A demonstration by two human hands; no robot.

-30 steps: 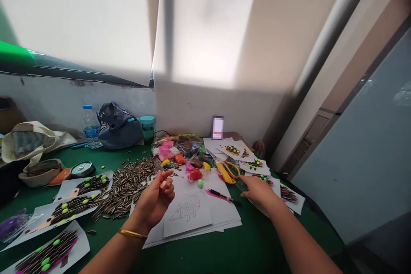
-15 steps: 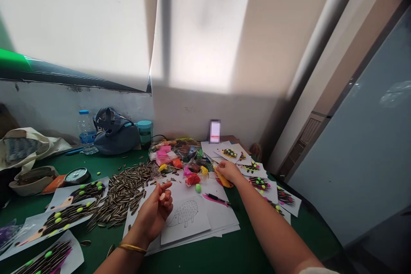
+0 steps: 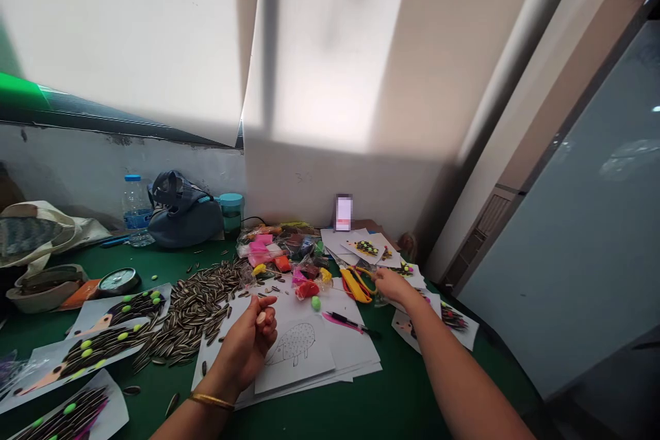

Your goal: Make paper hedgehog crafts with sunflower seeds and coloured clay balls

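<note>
My left hand [image 3: 248, 337] is raised over the left part of the paper stack, its fingers curled around a small pale lump [image 3: 261, 318] that looks like modelling clay. Below and beside it lies a sheet with a hedgehog drawing [image 3: 296, 347]. At the right of the papers, my right hand [image 3: 392, 287] reaches down with bent fingers close together; what they grip is hidden. Just left of those fingers are yellow-handled scissors [image 3: 355, 285]. A green clay ball [image 3: 315, 303] and a black pen [image 3: 346, 320] rest on the white sheets.
Sunflower seeds [image 3: 190, 309] are heaped at left, near finished seed hedgehogs on cards [image 3: 95, 354]. Bagged coloured clay [image 3: 273, 247] lies at the back, beside a phone [image 3: 343, 213]. More decorated cards [image 3: 454, 320] sit at right. A bottle [image 3: 137, 213] and blue bag [image 3: 185, 216] stand by the wall.
My right hand has moved right, off the yellow-handled scissors, which now show more fully. It now covers part of the cards at right. My left hand keeps its place and curl.
</note>
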